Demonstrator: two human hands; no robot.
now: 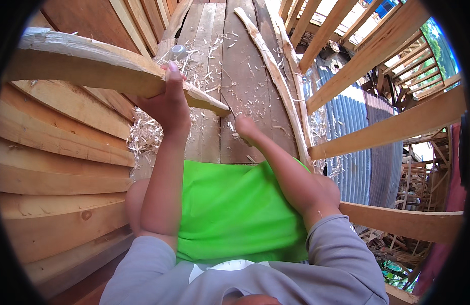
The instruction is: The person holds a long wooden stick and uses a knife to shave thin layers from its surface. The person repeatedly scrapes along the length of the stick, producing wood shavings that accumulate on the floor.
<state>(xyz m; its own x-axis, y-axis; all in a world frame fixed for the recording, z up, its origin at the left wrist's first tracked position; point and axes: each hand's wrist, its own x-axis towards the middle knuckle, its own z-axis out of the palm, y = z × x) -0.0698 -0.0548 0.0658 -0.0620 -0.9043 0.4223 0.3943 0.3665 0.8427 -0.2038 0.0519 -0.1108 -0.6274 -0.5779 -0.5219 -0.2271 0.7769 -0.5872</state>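
My left hand [170, 101] is wrapped round a long, thick piece of pale wood [87, 63], its thumb lying along the upper edge. The piece slants from the upper left down to a narrow end at the middle, with a rough, whittled top. Close to that narrow end, my right hand [246, 127] is closed on a knife [231, 108]. Only a thin dark bit of its blade shows, touching or almost touching the wood; the handle is hidden in my fist. Bright green cloth [240, 208] covers my lap.
Curled shavings [146, 133] lie heaped by the left plank wall [57, 162] and scattered over the plank floor [207, 147]. A clear cup-like container [178, 52] stands ahead. A long peeled pole [268, 63] lies along the right side, beside a wooden railing [392, 124]. Corrugated metal roofing [354, 162] shows beyond.
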